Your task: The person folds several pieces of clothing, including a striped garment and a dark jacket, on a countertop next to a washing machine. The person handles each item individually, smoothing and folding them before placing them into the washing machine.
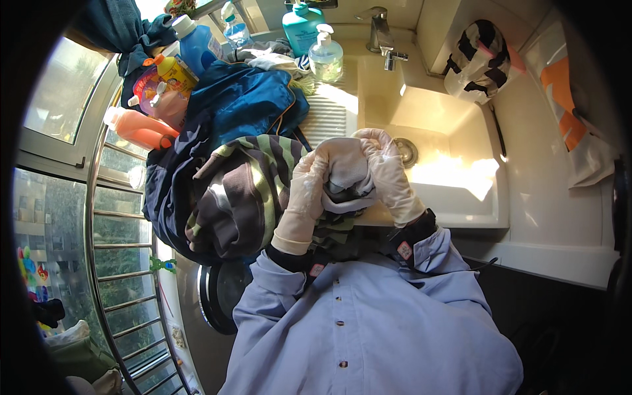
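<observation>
Both my hands wear cream-coloured gloves with white suds-like spots on them. Between them is a small pale cloth item (348,163), perhaps a sock, with a darker grey inside showing at its lower opening. My left hand (307,190) grips its left edge, while my right hand (390,170) holds the upper right edge. The item is held up over the front left of a cream sink (439,192). Beside my left hand lies a brown and green striped garment (242,197), bunched up. Gloves and folds hide most of my fingertips.
Behind the striped garment, dark blue clothes (237,98) are heaped. Several detergent bottles crowd the left, including an orange bottle (140,129) and a blue bottle (197,47). A clear pump bottle (326,57) stands by the ribbed washboard (328,118). A metal faucet (379,32) rises at the back.
</observation>
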Demonstrator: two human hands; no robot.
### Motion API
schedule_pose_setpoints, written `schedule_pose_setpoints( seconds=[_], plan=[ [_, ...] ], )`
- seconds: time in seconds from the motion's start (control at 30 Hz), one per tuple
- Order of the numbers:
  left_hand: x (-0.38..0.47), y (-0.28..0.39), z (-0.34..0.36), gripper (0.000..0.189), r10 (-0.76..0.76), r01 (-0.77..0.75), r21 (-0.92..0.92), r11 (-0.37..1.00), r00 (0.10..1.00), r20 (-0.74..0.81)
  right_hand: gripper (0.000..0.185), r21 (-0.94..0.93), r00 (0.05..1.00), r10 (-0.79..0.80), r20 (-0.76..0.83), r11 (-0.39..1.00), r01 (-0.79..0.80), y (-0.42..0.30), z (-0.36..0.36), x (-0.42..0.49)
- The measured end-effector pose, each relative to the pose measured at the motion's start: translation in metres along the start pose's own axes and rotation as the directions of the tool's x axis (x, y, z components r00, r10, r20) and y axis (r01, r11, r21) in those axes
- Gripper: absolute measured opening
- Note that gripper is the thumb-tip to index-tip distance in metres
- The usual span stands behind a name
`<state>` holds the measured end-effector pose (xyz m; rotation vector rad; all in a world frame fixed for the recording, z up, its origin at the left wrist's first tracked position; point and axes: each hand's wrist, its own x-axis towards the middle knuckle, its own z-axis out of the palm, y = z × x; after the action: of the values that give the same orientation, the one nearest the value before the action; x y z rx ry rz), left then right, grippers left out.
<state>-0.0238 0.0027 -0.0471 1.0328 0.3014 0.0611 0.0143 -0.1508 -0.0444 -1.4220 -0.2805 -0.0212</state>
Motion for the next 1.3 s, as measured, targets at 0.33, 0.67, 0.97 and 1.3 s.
schedule_pose_setpoints(
  seconds=[0.33,0.67,0.97,1.3],
  plan=[
    [-0.002,-0.014,0.021,0.027,-0.256,0.234,-0.139,0.962,0.953,-0.163,0.035,-0.485,0.982,-0.186,-0.041,0.863,0.143,-0.045,0.052,0.015],
    [0.005,-0.02,0.007,0.025,-0.265,0.268,0.028,0.963,0.96,-0.095,0.037,-0.54,0.998,-0.05,0.023,0.84,0.055,-0.002,0.035,0.023],
    [0.007,0.008,0.005,0.028,-0.113,0.108,-0.094,0.99,0.992,-0.05,0.035,-0.071,0.917,0.234,0.322,0.972,-0.223,0.009,-0.018,0.016],
    [-0.005,-0.01,0.036,0.029,-0.162,0.141,-0.191,0.971,0.982,-0.099,0.026,-0.519,0.999,-0.033,-0.043,0.855,0.006,-0.038,0.046,0.01]
  ],
)
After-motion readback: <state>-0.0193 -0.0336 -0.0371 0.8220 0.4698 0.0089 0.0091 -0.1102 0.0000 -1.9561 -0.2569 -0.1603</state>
